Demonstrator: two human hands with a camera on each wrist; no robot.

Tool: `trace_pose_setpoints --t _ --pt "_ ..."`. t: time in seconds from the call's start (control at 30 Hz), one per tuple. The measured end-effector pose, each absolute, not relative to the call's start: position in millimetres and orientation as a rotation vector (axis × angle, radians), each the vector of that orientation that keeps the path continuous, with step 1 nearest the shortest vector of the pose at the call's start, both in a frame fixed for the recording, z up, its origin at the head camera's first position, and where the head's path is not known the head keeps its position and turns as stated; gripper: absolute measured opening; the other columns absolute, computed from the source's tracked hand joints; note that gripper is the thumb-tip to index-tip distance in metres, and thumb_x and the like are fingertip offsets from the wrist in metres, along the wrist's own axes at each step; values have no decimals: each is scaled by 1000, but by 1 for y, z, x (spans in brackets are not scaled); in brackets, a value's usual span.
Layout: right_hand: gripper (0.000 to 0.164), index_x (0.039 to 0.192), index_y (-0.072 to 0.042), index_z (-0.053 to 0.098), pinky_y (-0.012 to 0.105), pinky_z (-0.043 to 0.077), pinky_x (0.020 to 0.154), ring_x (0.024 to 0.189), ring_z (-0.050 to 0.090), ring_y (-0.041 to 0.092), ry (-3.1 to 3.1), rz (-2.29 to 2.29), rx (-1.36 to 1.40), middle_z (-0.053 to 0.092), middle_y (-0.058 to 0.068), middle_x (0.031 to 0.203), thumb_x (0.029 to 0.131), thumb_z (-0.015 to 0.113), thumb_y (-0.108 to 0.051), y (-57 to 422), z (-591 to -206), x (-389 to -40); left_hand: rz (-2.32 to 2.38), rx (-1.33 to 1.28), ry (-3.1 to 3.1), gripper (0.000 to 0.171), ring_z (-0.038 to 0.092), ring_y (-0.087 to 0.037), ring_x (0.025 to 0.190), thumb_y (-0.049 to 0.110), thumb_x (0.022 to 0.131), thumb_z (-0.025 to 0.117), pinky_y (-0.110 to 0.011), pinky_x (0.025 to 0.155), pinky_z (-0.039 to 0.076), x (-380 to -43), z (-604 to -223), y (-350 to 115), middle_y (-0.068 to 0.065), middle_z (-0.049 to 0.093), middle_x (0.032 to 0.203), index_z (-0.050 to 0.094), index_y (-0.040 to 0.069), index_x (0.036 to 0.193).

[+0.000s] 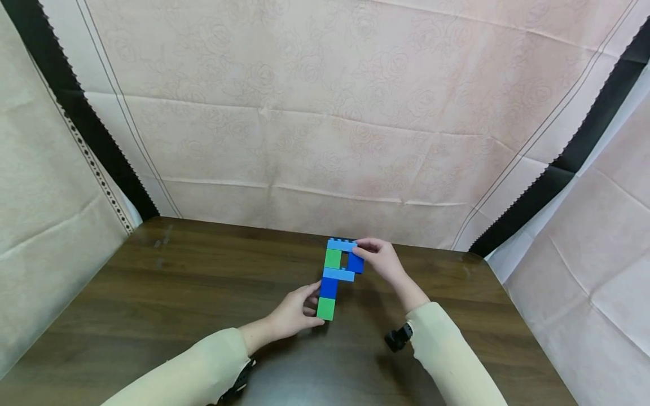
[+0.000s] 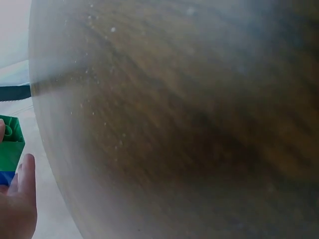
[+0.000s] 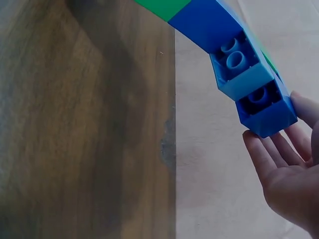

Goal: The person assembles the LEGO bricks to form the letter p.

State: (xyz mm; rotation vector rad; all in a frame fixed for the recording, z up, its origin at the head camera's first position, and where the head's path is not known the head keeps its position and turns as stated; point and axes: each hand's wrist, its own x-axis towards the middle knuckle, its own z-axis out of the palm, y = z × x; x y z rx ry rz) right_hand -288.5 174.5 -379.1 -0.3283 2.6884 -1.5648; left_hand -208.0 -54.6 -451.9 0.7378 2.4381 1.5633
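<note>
Several toy building bricks, green, dark blue and light blue, are joined into a P-shaped brick figure (image 1: 329,288) held up over the table. My left hand (image 1: 291,313) grips its lower end, thumb at the bottom green brick (image 1: 326,309) and fingers behind. At the upper right, my right hand (image 1: 383,262) pinches the figure by the dark blue brick (image 1: 357,263) and the end of the top light blue brick (image 1: 341,245). Hollow undersides with round tubes show on the light blue brick (image 3: 249,82) in the right wrist view. The left wrist view catches only part of the green brick (image 2: 10,155) and left hand.
Below the hands lies a dark brown wooden table (image 1: 178,282), its far edge close behind the figure. Pale patterned cloth (image 1: 315,113) hangs behind it and at both sides, with black strips (image 1: 101,135) at the corners. Black bands (image 1: 398,337) sit at the wrists.
</note>
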Motion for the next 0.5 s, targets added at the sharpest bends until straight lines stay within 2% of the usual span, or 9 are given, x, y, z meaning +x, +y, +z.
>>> trace_pose_setpoints --t 0.5 --pt "34 120 -6 62 43 45 100 115 55 28 2671 -1568 -178 61 15 124 91 61 -23 165 -410 -305 1513 605 2512 72 54 -29 108 10 78 75 -34 82 55 -210 -453 -46 -23 47 130 37 -9 136"
